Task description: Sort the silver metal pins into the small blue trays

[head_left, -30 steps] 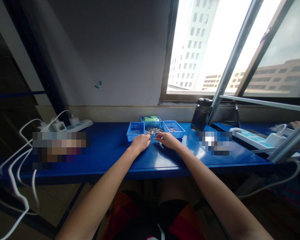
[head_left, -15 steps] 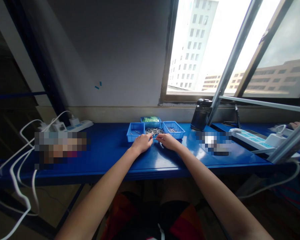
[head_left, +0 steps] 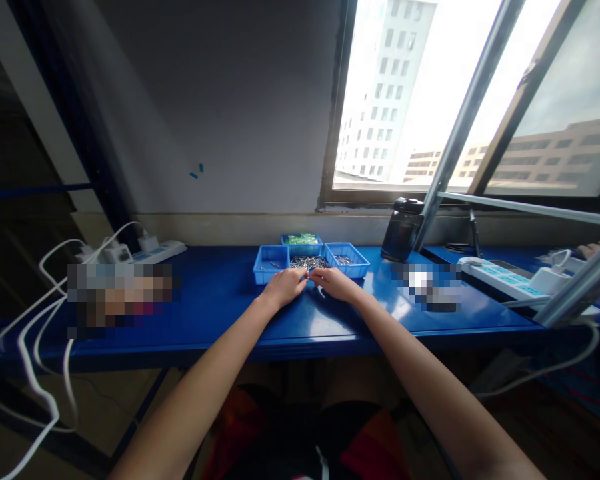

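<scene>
My left hand [head_left: 286, 287] and my right hand [head_left: 331, 283] meet fingertip to fingertip just in front of the blue bins. Both are pinched closed around a small thin metal piece that the fingers mostly hide; its kind cannot be made out. Right behind the fingers, many small metal pieces [head_left: 307, 261] fill the middle bin. The left blue bin [head_left: 271, 272] holds a few thin pieces, and some more small metal pieces lie in the right blue bin [head_left: 351, 269]. Behind them a blue bin [head_left: 285, 241] contains green packets [head_left: 301, 239].
On the blue table [head_left: 220, 293] a black bottle [head_left: 401, 230] stands at the back right. Power strips lie at the left [head_left: 163, 251] and right [head_left: 505, 279], with white cables hanging at the left. Two blurred-out patches cover things on either side. Another person's hand shows at the far right.
My fingertips have come closer together, and the thin metal piece that showed between them is now mostly covered. The bins have not moved.
</scene>
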Motion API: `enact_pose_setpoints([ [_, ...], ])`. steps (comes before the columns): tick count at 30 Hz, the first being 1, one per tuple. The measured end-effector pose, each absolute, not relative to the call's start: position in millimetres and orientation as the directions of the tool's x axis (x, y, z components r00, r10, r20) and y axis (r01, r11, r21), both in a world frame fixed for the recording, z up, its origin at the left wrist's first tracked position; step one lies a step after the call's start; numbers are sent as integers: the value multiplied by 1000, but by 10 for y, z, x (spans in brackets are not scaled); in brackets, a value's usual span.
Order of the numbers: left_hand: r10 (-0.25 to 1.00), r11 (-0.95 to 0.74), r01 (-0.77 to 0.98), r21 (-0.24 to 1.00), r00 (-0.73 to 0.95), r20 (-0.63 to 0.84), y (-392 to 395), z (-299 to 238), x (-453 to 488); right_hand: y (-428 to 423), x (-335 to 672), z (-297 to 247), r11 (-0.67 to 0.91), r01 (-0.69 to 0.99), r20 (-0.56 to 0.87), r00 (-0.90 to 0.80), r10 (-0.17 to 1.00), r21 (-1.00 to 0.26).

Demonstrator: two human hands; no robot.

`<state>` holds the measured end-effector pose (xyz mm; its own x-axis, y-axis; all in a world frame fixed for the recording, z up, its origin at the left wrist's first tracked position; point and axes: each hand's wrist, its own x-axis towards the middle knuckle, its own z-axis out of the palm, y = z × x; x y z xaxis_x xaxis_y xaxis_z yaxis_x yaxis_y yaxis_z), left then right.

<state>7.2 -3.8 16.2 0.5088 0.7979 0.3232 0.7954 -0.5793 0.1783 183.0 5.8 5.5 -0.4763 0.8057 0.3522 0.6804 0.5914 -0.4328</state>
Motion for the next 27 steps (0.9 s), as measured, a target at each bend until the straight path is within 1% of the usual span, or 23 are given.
enact_pose_setpoints([
  [3, 761, -627, 757, 186, 545, 352, -55, 170, 79, 53, 1830, 64, 568, 709, 342, -457, 821, -418],
  [7, 703, -686, 708, 168, 586, 403, -54, 156, 77, 59, 1826, 60, 561, 745, 359, -444, 821, -362],
  [12, 726, -641, 752, 154, 529, 439, -35, 130, 71, 40, 1822, 59, 574, 729, 359, -457, 814, -373],
  [18, 818, -548, 824, 141, 493, 296, -19, 122, 79, -30, 1810, 120, 597, 701, 364, -478, 799, -389],
  [21, 824, -541, 830, 137, 491, 282, -13, 127, 75, -51, 1801, 144, 606, 694, 373, -483, 792, -388],
  [27, 844, -517, 838, 176, 466, 266, -30, 160, 78, 5, 1820, 101, 591, 711, 377, -465, 801, -381],
])
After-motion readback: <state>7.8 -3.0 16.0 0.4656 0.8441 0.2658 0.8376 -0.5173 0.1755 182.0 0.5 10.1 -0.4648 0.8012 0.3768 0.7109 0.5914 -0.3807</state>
